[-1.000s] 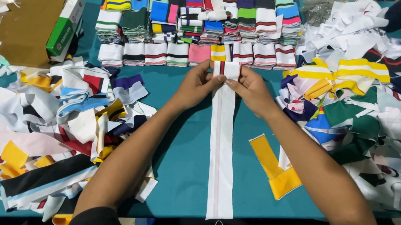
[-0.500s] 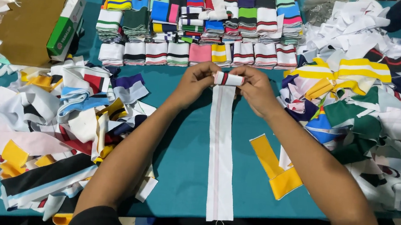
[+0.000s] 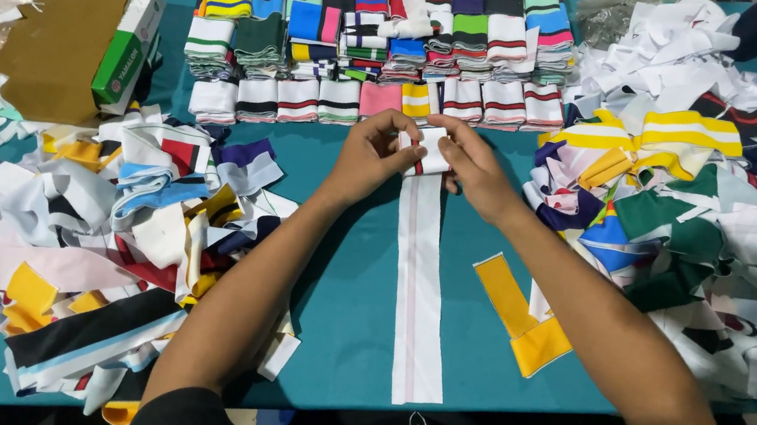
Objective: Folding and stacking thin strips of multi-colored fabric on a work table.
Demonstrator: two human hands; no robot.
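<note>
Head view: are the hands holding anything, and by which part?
Both hands, left hand and right hand, pinch the folded far end of the long white ribbed fabric strip; the rest lies flat on the teal table cover.

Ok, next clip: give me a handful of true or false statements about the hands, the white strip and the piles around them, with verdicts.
1. Both hands, the left hand and the right hand, grip the far end of the white strip. True.
2. The white strip lies fully flat along its whole length. False: its far end is folded over between the fingers, with a dark red stripe showing there.
3. Folded striped pieces sit in neat rows beyond the hands. True.
4. The yellow piece lies to the left of the white strip. False: it lies to the right of it, on the teal table cover.
5. A green and white box sits at the far left. True.
</note>
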